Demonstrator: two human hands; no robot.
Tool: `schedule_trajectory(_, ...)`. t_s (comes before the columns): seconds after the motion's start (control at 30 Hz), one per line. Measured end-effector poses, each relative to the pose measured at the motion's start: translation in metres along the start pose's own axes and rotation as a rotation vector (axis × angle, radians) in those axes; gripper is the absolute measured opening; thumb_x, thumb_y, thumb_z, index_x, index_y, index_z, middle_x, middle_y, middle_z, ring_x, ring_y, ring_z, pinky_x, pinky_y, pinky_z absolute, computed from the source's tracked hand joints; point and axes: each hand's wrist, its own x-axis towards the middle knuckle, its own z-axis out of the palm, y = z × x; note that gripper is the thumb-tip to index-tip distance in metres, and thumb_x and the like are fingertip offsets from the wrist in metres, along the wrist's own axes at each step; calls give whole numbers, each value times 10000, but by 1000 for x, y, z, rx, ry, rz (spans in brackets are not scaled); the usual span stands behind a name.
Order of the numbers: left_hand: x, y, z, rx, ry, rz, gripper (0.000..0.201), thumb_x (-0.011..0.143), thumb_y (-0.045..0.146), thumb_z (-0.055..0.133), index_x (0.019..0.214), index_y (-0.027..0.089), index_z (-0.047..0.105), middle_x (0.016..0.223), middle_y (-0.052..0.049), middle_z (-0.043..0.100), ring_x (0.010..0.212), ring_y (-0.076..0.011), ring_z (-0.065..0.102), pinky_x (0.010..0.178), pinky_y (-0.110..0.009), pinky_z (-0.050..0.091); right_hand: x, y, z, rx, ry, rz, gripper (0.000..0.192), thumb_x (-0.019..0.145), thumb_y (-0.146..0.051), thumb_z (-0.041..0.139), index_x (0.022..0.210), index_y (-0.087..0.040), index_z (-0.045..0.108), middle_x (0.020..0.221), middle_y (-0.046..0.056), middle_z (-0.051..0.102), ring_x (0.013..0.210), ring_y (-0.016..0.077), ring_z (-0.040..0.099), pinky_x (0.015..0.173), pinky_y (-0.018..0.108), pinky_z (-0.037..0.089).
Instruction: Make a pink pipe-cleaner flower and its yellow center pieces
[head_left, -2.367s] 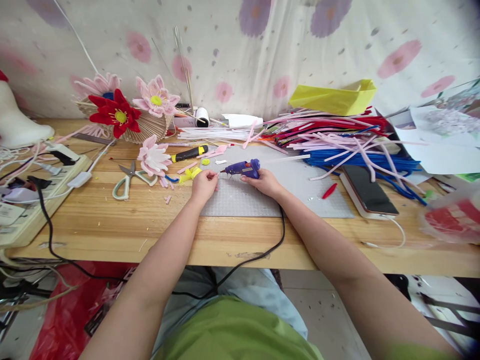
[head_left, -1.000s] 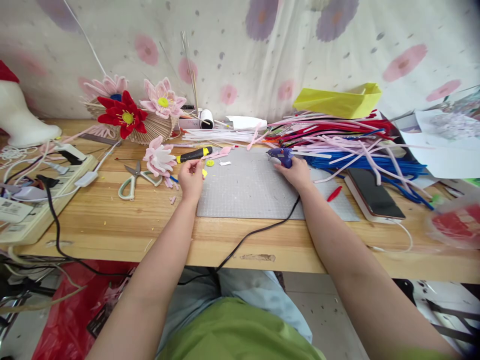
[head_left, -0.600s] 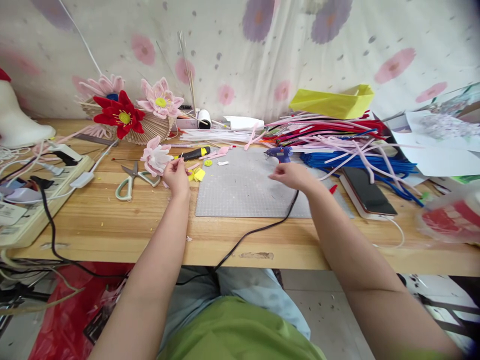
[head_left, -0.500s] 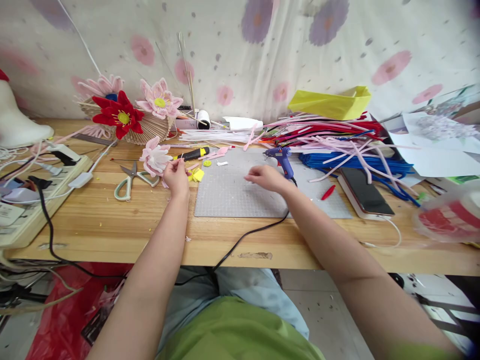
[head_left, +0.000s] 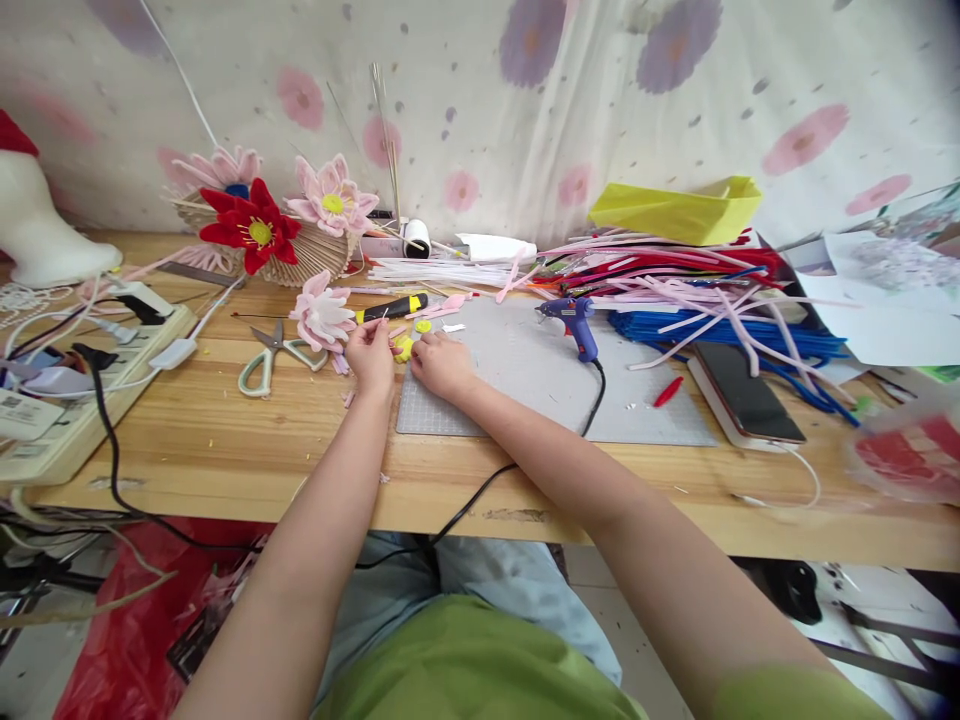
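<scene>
My left hand is closed in a pinch, with a thin pale stem-like piece sticking up from its fingertips. Just beside it on the left lies a pale pink and white fuzzy flower. My right hand rests at the left end of the grey cutting mat, fingers curled down against some yellow pieces. What its fingertips hold, if anything, is hidden. A small yellow disc and a white scrap lie just beyond. The blue glue gun stands on the mat.
Scissors and a yellow-black cutter lie near my left hand. A power strip sits at far left. Fuzzy stems and a phone are on the right. The glue gun's black cord crosses the table edge.
My right hand has moved left across the mat, from near the glue gun to the yellow pieces by my left hand. The left hand keeps its pinch. The view has shifted slightly.
</scene>
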Motion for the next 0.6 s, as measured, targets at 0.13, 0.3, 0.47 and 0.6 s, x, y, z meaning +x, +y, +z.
schedule_trajectory(0.13,-1,1,1,2,-5,-8,59,698,197,569,726,145,559,560,60,456,446,-35,417,447,-170,416,-3,6,-1,62,18,38,293,844,-246,379,891,-192,663,969,94,628,949,225,534,724,311,414)
schedule_trajectory(0.3,-5,-2,1,-10,-50,-7,63,691,197,579,713,144,555,586,49,480,454,-44,421,448,-184,432,-5,23,-4,383,29,236,220,756,-259,491,835,-216,692,899,28,670,830,185,584,698,284,419)
schedule_trajectory(0.47,-14,1,6,9,-122,-76,105,683,229,603,726,147,555,616,42,507,475,-40,451,460,-178,452,-9,46,-16,895,21,477,164,659,-258,582,756,-162,674,704,14,644,603,109,547,547,220,411)
schedule_trajectory(0.6,-29,6,11,-73,-291,-229,132,653,216,651,718,144,562,695,18,569,566,-59,541,566,-225,511,-25,61,-26,1249,34,584,155,562,-260,644,679,-162,623,634,-3,591,501,69,461,431,188,339)
